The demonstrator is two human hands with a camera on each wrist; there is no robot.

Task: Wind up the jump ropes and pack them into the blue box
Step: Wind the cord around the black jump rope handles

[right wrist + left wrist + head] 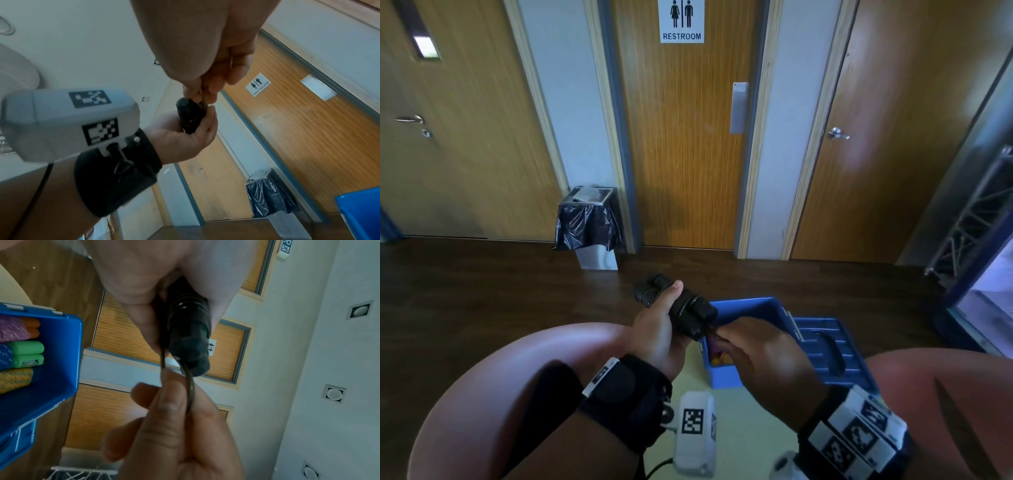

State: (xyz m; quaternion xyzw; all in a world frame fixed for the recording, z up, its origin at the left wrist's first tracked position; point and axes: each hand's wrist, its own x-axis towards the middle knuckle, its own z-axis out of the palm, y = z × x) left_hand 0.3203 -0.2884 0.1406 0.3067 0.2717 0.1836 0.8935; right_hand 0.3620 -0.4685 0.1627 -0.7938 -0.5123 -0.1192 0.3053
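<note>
Head view: dark wood floor (482,291), 3 wooden doors (685,154).

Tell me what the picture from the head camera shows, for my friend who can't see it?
A person's left hand grips a wound-up black jump rope by its handles while the right hand pinches the loose cord end. Just behind the hands sits an open blue box with its lid laid flat, on the floor facing a restroom door and a lined bin.
</note>
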